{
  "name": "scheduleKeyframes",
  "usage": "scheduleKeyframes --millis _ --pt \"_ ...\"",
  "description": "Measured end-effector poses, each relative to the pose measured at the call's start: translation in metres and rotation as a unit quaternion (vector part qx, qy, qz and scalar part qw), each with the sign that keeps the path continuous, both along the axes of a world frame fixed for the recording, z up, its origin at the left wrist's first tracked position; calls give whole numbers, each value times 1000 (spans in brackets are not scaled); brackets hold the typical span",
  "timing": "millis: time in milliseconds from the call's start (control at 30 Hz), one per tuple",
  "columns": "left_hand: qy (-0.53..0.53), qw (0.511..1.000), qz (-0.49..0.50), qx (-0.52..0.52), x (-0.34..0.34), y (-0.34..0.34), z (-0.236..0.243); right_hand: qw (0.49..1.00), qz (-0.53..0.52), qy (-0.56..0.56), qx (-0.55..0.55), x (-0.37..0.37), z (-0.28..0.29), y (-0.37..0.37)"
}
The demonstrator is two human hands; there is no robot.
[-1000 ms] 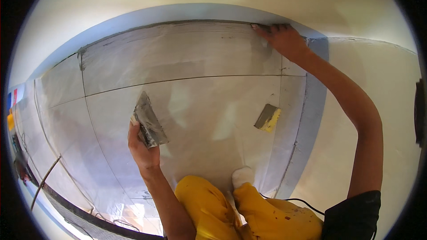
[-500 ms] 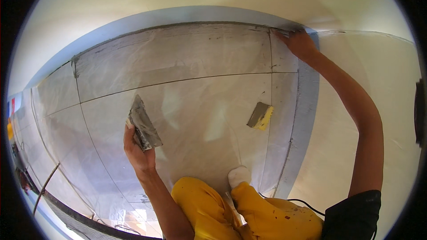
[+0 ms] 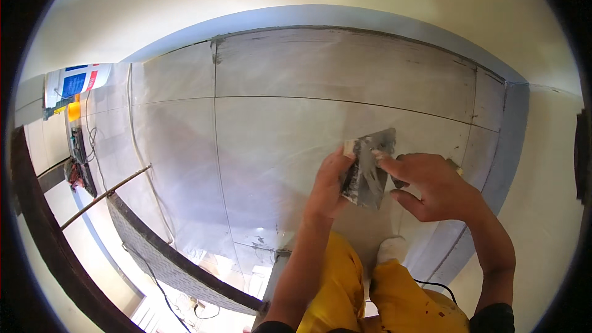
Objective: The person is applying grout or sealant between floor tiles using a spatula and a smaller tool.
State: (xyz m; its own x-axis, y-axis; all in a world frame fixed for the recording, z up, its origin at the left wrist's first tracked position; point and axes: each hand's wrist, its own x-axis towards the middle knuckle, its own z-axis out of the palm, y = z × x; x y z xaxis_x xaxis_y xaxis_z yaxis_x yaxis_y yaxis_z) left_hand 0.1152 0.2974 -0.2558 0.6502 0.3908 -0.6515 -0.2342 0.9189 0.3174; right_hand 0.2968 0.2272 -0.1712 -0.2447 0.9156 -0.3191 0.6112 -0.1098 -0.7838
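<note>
"What takes up most of the room from where you stand?"

"Large pale floor tiles with thin dark joints between them, running up to a bluish-grey strip along the base of the cream wall. Over them are the worker's yellow trousers, with dark spots on the right leg."

"And the flat blade, where's that?"

"Just in front of the knees, between the two hands. The blade has its grey-smeared face turned up. Its long axis runs mostly away from the worker, leaning a little right at the far end. One sharp corner points up and right, toward the far corner of the floor; another points back toward the worker's legs."

"What's the right hand up to?"

"The right hand is half open and curled, with the forefinger on the smeared face and the thumb spread clear below. There's a dark patch between them, and I can't tell whether it's something held."

"The left?"

"The left hand is closed on the blade's left side, thumb on top; the other fingers are mostly hidden."

"Anything smaller?"

"A white sock on the tiles, and a yellowish edge peeking out behind the right knuckles."
</note>
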Motion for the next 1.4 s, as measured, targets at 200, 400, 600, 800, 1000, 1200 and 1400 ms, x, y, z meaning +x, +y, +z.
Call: scheduleKeyframes --millis 200,400,600,800,1000,1200,1400 --pt "-30 999 7 -19 -2 2 3 989 38 -120 75 5 1 5" --pt "-9 997 63 -39 -15 18 -2 986 -39 -114 112 15 1 11" --pt "27 997 33 61 -10 16 0 991 -118 11 58 10 -17 23" --pt "78 992 25 98 -13 15 -8 996 -83 10 39 2 -26 28" --pt "216 958 95 163 -43 20 -46 998 -29 -18 57 4 -43 65" --pt "128 957 211 151 -40 35 -43 882 52 -413 220 5 -103 159" --pt "148 950 219 164 -42 35 -43 813 105 -493 293 -21 -134 223"
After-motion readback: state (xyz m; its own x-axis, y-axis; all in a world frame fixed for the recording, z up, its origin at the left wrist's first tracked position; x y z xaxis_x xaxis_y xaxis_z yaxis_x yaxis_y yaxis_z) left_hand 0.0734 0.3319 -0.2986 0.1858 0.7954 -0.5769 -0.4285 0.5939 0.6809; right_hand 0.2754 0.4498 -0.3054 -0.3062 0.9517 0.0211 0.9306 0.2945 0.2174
